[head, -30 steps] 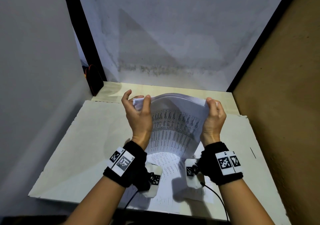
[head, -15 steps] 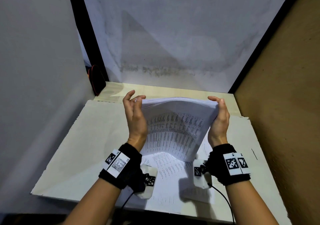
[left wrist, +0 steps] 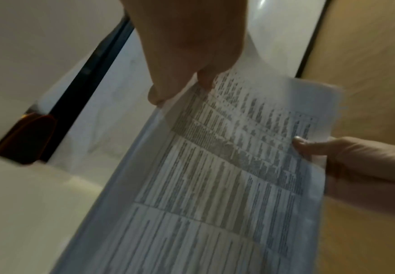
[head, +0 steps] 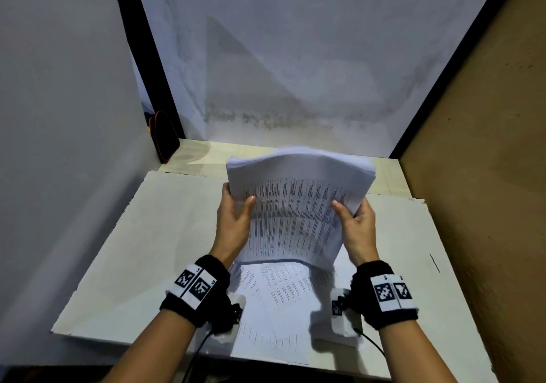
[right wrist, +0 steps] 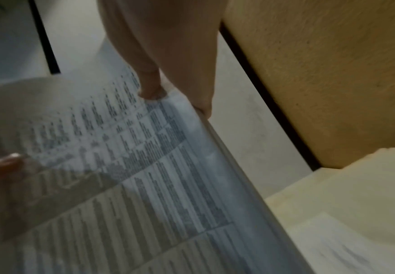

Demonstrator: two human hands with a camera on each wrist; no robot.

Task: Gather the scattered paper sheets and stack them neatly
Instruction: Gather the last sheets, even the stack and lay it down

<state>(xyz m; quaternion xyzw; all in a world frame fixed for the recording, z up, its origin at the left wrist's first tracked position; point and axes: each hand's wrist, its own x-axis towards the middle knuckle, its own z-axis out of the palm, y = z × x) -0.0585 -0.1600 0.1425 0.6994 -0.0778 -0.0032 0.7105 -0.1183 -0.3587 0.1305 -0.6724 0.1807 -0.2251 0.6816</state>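
Observation:
A thick stack of printed paper sheets stands on its lower edge above the table, its top bowed toward the back wall. My left hand grips its left side, thumb across the printed face. On the other side my right hand grips the edge, thumb also on the front. In the left wrist view the stack shows its table print under my left hand. The right wrist view has the stack held by my right hand. Loose printed sheets lie flat on the table beneath.
A white board covers the wooden table. Grey panels close the left side and back, and a brown board wall stands at the right. A dark object with an orange rim sits in the back left corner.
Both hands have slid down from the top corners of the stack to its sides. The stack's top now rises above the hands and leans further back.

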